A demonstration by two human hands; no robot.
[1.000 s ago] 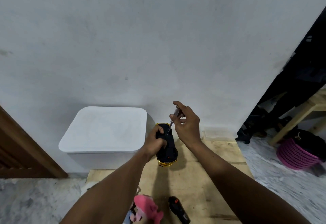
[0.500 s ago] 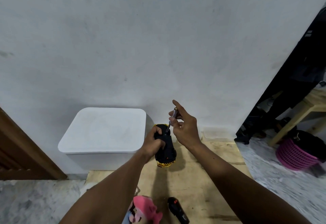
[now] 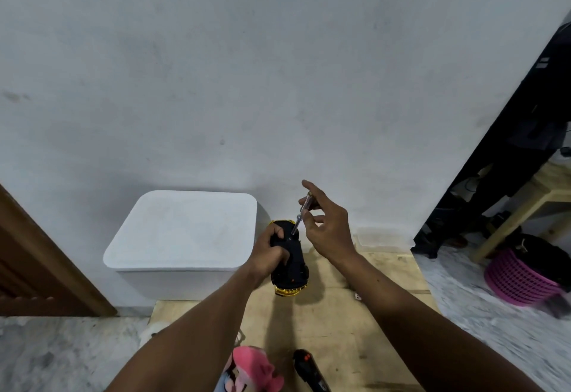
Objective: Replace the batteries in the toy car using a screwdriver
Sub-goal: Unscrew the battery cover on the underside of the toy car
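Two hands share the job, and we read the scene from the left. Far left stands a brown door (image 3: pixel 34 268), then a white lidded box (image 3: pixel 185 237) against the wall. Next comes the left hand (image 3: pixel 270 252), its fingers curled round the toy car (image 3: pixel 292 271). It holds the car belly-up over the far end of a wooden board (image 3: pixel 355 323), with gold trim showing at both ends of the black underside. We cannot tell whether the car rests on the wood or hangs just above it.

Just to the right, the screwdriver (image 3: pixel 299 218) leans with its tip down on the car's underside, close to the left thumb. We take that spot to be the screw of the battery cover, though the screw itself is too small for us to make out. The right hand (image 3: pixel 330 231) pinches the clear handle between thumb and fingers, with the forefinger stretched up along its top. Farther right, well apart, a pink basket (image 3: pixel 519 280) sits on the floor.

We judge the task to be early. The cover looks closed, no batteries are in sight, and the tool is set on the fastening. Left to do, as far as we can tell, is to free the cover, swap the cells, then close and fasten it again.
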